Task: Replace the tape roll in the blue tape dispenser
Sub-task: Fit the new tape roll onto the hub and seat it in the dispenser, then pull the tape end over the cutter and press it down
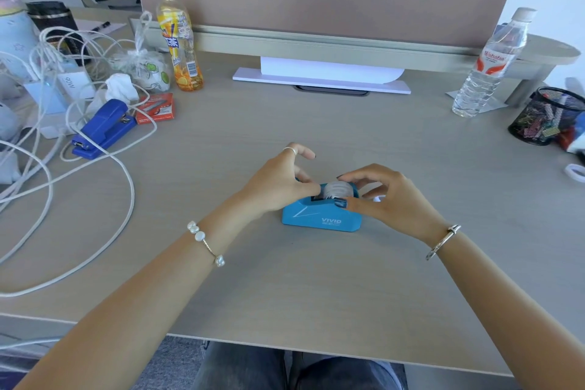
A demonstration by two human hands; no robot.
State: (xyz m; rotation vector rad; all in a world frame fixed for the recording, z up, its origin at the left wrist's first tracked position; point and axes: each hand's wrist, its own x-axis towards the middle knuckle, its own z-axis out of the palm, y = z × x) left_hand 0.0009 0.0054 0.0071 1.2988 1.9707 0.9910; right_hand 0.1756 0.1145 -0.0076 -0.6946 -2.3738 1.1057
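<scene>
A tape roll [338, 189] sits in the blue tape dispenser [321, 215] mid-desk [316, 288], left hand [280, 182] and right hand [380, 191] both pinching it with curled fingers (seated fully? unclear), so seating and threading probably remain.

Your blue tape dispenser [319, 215] sits upright on the desk near the middle, its long side with the white "VIVID" lettering facing you. In its top cradle you have a roll of clear tape [337, 190] standing on edge, the upper half showing pale and grey above the blue body.
</scene>
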